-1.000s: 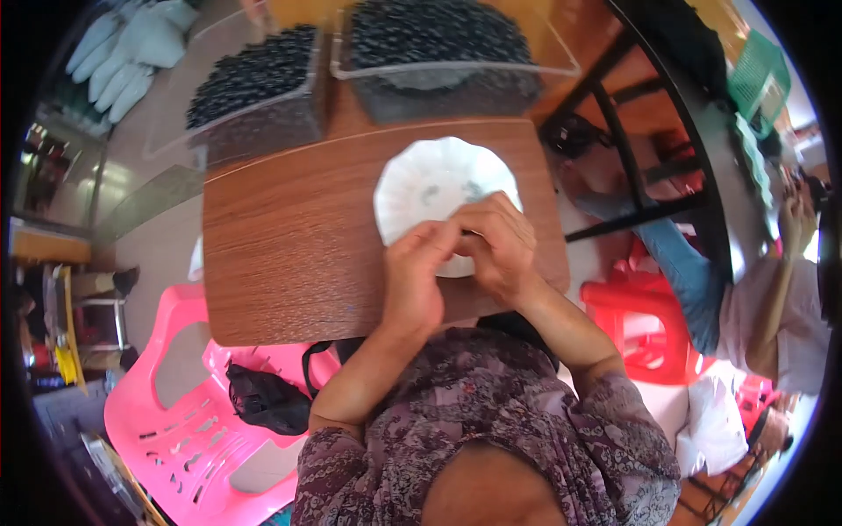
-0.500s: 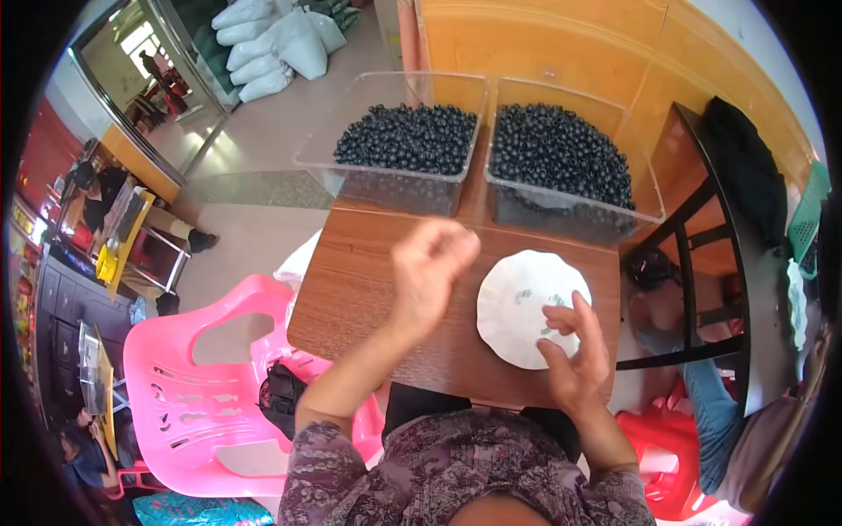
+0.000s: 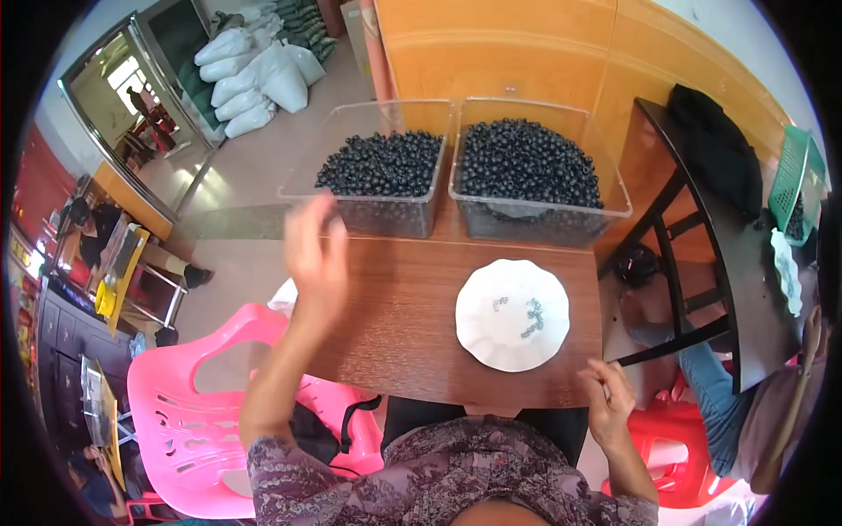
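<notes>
So from the white plate (image 3: 512, 342) on the tabletop (image 3: 395, 316), dark beads (image 3: 531, 162) sit in bins (image 3: 605, 213) at 11 and 12, right hand (image 3: 611, 394) loosely curled at 4, inside hidden, left hand (image 3: 317, 259) around 9:30 too blurry to tell.

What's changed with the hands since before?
They came apart. The left hand swung left and forward, toward the left tub; the right hand moved right, from over the white plate to the near right corner of the table. The plate and tubs stayed put.
</notes>
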`<state>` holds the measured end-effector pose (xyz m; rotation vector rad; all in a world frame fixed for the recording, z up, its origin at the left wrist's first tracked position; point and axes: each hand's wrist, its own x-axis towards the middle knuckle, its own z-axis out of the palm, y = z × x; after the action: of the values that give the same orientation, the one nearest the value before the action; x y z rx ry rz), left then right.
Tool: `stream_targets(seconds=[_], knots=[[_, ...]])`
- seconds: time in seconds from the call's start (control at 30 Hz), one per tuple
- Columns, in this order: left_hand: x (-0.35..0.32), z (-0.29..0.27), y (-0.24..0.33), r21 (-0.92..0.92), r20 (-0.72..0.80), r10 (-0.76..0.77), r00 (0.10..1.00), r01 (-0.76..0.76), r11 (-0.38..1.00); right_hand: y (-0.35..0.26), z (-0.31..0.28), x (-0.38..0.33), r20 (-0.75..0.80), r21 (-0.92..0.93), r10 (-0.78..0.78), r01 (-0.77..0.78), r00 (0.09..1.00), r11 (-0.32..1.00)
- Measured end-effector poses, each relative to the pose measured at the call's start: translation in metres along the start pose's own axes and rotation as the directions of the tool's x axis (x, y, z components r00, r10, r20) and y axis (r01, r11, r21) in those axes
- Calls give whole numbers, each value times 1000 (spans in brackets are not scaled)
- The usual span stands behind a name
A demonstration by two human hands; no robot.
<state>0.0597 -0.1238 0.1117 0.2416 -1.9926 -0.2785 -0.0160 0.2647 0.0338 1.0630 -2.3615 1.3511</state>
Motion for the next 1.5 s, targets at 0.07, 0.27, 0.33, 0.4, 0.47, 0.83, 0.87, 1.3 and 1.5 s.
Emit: stream_targets(seconds=[0.07, 0.27, 0.33, 0.4, 0.47, 0.83, 0.87, 1.3, 1.5], knots=[[-57, -29, 36, -43, 151, 128, 980, -123, 992, -1, -9, -24, -7, -30, 48, -48, 999, 998], [-257, -86, 64, -184, 693, -85, 716, 289, 939, 27, -32, -105, 257, -330, 114, -24, 960, 944], [-317, -104, 44, 190, 720, -478, 502, 521, 832, 54, -36, -136, 411, -491, 299, -67, 861, 869], [-362, -114, 12, 496, 755, -573, 320, 293, 817, 81, -36, -165, 389, -528, 457, -213, 800, 822], [-397, -116, 2, 458, 738, -625, 254, 492, 741, 105, -40, -194, 423, -655, 627, -257, 654, 710], [-477, -102, 0, -72, 819, -541, 188, 971, 228, 164, 6, -340, 412, 312, 878, -943, 245, 116], [-467, -96, -3, -74, 811, -548, 205, 965, 252, 163, 17, -339, 400, 323, 877, -936, 267, 138], [-312, 120, -43, -130, 813, -430, 392, 843, 522, 193, 47, -284, 672, 525, 736, -754, 81, -396], [-289, 205, -78, -29, 822, -457, 340, 826, 564, 148, 47, -191, 557, 586, 823, -753, 109, -297]])
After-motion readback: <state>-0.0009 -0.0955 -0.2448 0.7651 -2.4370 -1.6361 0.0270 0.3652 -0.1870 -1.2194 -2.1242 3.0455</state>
